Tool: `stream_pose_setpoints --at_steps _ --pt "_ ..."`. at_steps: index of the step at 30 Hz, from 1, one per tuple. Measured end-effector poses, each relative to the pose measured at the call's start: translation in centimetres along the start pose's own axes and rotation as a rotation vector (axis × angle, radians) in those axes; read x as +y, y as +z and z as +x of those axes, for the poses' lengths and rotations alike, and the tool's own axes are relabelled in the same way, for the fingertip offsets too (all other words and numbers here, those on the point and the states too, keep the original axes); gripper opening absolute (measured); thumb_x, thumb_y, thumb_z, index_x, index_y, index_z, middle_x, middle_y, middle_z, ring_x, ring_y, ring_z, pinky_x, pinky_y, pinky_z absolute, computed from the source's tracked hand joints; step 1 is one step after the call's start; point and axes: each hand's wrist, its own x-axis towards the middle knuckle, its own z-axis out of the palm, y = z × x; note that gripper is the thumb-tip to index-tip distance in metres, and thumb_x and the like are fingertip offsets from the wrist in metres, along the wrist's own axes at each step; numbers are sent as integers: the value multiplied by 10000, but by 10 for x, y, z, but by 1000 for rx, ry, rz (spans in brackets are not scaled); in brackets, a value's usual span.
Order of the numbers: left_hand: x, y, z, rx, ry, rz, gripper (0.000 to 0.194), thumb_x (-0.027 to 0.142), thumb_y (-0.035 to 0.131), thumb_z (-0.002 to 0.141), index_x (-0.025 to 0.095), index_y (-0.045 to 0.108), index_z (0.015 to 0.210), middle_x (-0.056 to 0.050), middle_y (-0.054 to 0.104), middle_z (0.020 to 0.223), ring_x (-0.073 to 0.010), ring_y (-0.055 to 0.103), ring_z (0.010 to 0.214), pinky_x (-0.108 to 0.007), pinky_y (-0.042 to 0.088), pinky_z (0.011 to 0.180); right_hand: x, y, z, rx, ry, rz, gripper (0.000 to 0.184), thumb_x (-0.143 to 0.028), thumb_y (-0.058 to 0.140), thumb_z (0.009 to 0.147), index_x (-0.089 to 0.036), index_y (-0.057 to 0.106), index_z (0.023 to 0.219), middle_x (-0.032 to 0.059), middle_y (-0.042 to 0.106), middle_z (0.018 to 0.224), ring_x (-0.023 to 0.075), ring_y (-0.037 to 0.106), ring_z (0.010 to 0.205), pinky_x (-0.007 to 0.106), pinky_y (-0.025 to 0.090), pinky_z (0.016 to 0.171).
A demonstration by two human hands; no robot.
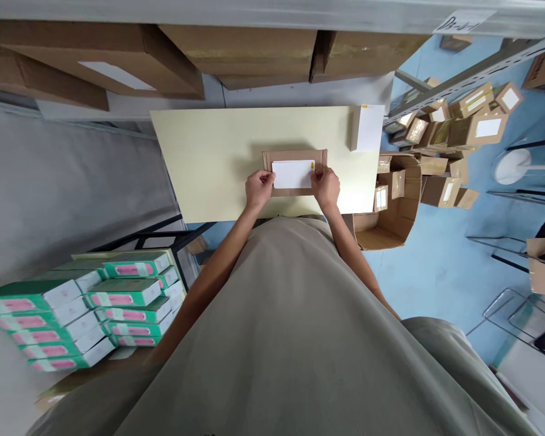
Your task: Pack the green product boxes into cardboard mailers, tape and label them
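A small brown cardboard box (295,155) lies on the pale yellow table in front of me. Over its top is a white label (293,174) with a little yellow mark at its upper right corner. My left hand (259,186) pinches the label's left edge, and at the right edge my right hand (326,186) does the same. Whether the label touches the box all over, I cannot tell. A stack of white labels (369,128), with a like yellow mark, sits at the table's far right corner.
Large cartons (254,51) fill the shelf behind the table (209,163). To the right stands an open carton (397,224) holding small boxes, with a pile of labelled boxes (463,130) on the floor beyond. Green and white boxes (131,297) are stacked at the lower left.
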Motion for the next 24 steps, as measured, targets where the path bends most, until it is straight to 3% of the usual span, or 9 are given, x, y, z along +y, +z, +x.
stream_pose_setpoints --at_steps 3,6,9,11,13,20,24 --pt "0 0 0 -4 -1 31 102 275 754 958 189 769 905 -33 773 865 -198 699 842 -308 518 839 4 2 0 43 4 20 181 -391 634 1128 -221 695 1119 127 789 1154 291 728 1040 502 609 1020" --pt "0 0 1 -12 7 39 103 271 743 964 191 765 904 -35 776 867 -197 703 840 -307 523 838 4 1 -9 74 -98 -42 347 -434 461 1202 -203 679 1342 187 752 1363 342 702 1265 589 565 1150" --pt "-1 -1 2 -25 25 39 111 274 736 975 190 760 906 -38 773 858 -198 704 830 -309 526 832 -3 5 -24 12 -350 -176 602 -489 293 1235 -130 539 1650 244 538 1728 382 450 1656 643 366 1368" --pt "-1 -2 2 -37 37 46 111 274 733 980 189 755 912 -43 781 873 -200 709 841 -309 530 839 -6 12 -33 -55 -496 -230 767 -594 275 1220 -86 366 1787 223 375 1864 374 243 1784 628 228 1452" --pt "-1 -2 2 -53 54 61 109 273 725 989 191 747 921 -50 795 901 -203 716 861 -310 538 857 -9 25 -39 -109 -572 -250 903 -694 270 1187 -63 259 1834 202 285 1914 369 144 1819 615 151 1483" --pt "-1 -8 4 -105 167 252 108 262 651 1063 209 692 979 -117 822 1032 -267 763 1005 -363 552 973 -21 81 -45 -214 -703 -253 1075 -796 328 1125 -40 133 1864 175 178 1946 377 105 1829 590 71 1505" --pt "-3 -18 8 -183 226 349 62 276 635 1087 225 667 1073 -131 827 1074 -302 778 1088 -383 553 1004 -25 84 -45 -181 -687 -303 1034 -774 280 1142 -44 150 1863 164 153 1950 350 87 1833 576 82 1507"
